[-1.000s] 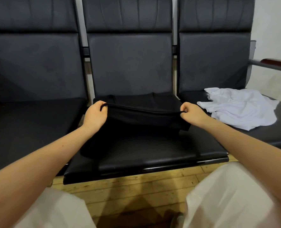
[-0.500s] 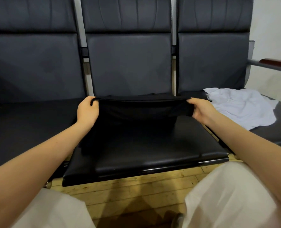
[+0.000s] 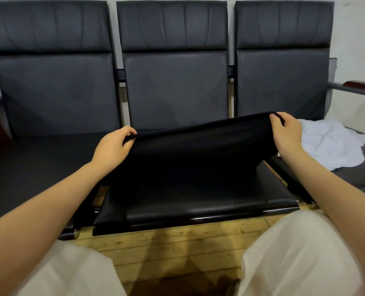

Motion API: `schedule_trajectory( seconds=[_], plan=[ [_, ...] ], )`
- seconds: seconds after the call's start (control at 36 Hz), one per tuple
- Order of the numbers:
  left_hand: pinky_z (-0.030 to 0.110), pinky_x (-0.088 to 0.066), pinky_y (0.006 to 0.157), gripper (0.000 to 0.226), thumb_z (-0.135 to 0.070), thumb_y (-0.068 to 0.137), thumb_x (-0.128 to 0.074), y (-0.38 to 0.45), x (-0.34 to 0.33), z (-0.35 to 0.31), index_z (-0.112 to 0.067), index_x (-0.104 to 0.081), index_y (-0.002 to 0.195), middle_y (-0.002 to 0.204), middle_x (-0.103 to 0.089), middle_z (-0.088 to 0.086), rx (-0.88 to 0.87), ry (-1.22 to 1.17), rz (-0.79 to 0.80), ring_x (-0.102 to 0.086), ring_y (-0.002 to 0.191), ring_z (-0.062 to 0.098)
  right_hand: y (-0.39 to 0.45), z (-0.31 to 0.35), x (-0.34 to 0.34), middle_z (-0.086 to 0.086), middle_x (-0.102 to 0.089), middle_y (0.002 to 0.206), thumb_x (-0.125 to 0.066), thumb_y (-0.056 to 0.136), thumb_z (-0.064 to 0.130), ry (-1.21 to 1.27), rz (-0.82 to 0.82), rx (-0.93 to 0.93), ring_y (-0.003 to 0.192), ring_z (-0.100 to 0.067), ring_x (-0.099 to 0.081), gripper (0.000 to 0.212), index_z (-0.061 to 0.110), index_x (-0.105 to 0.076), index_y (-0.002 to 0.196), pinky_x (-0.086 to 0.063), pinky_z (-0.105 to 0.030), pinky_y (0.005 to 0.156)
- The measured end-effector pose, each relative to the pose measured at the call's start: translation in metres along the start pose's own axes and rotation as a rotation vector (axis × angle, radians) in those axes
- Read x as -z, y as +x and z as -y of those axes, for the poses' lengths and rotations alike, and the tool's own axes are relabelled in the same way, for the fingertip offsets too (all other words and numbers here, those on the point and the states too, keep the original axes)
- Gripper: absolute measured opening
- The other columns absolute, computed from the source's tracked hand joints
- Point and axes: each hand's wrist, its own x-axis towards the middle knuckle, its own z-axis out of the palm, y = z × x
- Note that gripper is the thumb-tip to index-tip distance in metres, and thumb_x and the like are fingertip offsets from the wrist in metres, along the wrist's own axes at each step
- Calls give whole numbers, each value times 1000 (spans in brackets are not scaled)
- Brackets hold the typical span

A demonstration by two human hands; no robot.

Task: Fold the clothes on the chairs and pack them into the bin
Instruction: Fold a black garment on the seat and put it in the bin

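A black garment (image 3: 200, 144) is stretched above the middle chair seat (image 3: 198, 201), its top edge slanting up to the right. My left hand (image 3: 113, 147) pinches that edge at the left end. At the right end, higher up, my right hand (image 3: 286, 134) grips the corner. The cloth hangs down from the edge toward the seat; how it lies there is lost in the dark. A crumpled white garment (image 3: 331, 144) lies on the right chair seat, just beyond my right hand. No bin is in view.
Three black padded chairs stand in a row, with the left chair seat (image 3: 38, 159) bare. A metal and wood armrest (image 3: 356, 87) juts out at the far right. Wooden floor (image 3: 177, 244) runs below the seats, between my knees in light trousers (image 3: 294, 253).
Both hands have lifted the black garment's edge off the seat. The right hand has risen more and moved outward, so the edge now tilts. The view has moved back.
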Motion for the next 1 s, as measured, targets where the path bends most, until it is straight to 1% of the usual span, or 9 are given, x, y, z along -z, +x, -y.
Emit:
schedule_trajectory(
  seconds=[0.11, 0.25, 0.39, 0.5, 0.67, 0.72, 0.81, 0.89, 1.0],
  plan=[
    [34, -44, 75, 21, -12, 99, -46, -10, -4, 8, -9, -59, 115, 106, -65, 11, 172, 14, 44, -60, 93, 29, -6, 1, 1, 5, -62, 84, -45, 97, 22, 213, 91, -243, 88, -14, -57, 21, 17, -63, 88, -45, -27, 76],
    [31, -40, 76, 27, -14, 100, -39, -22, -2, 15, -10, -57, 120, 106, -62, 12, 449, -193, -12, -52, 89, 22, -11, -6, 0, -4, -67, 111, -48, 99, 22, 432, 225, -538, 104, -21, -63, 16, 19, -63, 100, -52, -36, 92],
    [28, -38, 80, 24, -16, 101, -37, -29, -1, 0, -15, -58, 114, 104, -59, 5, 435, -343, 108, -53, 95, 20, -22, -14, 4, -10, -62, 119, -54, 98, 24, 152, 448, -587, 102, -25, -61, 17, 14, -60, 110, -45, -41, 99],
    [26, -40, 84, 16, -18, 100, -47, -36, 2, 4, -17, -63, 104, 103, -62, -1, 341, -297, 311, -57, 99, 16, -27, -15, 8, -11, -65, 120, -59, 94, 27, 51, 528, -562, 109, -29, -62, 12, 18, -66, 94, -46, -44, 102],
    [27, -40, 90, 17, -21, 95, -58, -28, 4, 20, -14, -65, 110, 110, -64, 2, 250, -89, 201, -56, 111, 18, -17, -27, 8, -3, -44, 149, -61, 93, 32, -21, 413, -380, 133, -22, -45, 54, 7, -50, 140, -34, -40, 114],
    [32, -44, 87, 22, -21, 97, -56, -19, 3, 26, -12, -64, 115, 112, -66, 6, 204, 5, 183, -59, 107, 23, -12, -34, 4, -4, -51, 143, -61, 93, 30, -54, 390, -348, 129, -23, -49, 47, 6, -56, 133, -38, -41, 110],
    [37, -47, 81, 24, -16, 99, -47, -1, -2, 35, -12, -62, 117, 109, -67, 10, 150, 96, 151, -60, 99, 28, -3, -37, -8, -11, -63, 103, -55, 96, 19, -159, 375, -306, 97, -26, -58, 18, 7, -66, 103, -46, -38, 87],
    [40, -48, 79, 28, -9, 99, -40, 19, -11, 41, -13, -59, 120, 110, -63, 11, 154, 157, 111, -59, 96, 29, 15, -43, -26, -9, -55, 71, -48, 92, 6, -232, 367, -314, 77, -27, -52, 24, 8, -59, 71, -42, -36, 72],
    [43, -50, 74, 33, -5, 98, -36, 51, -30, 49, -12, -54, 124, 107, -59, 13, 205, 156, 109, -57, 87, 28, 40, -47, -51, -5, -52, 65, -43, 86, -1, -338, 354, -316, 66, -24, -47, 27, 11, -59, 67, -37, -28, 60]
  ],
)
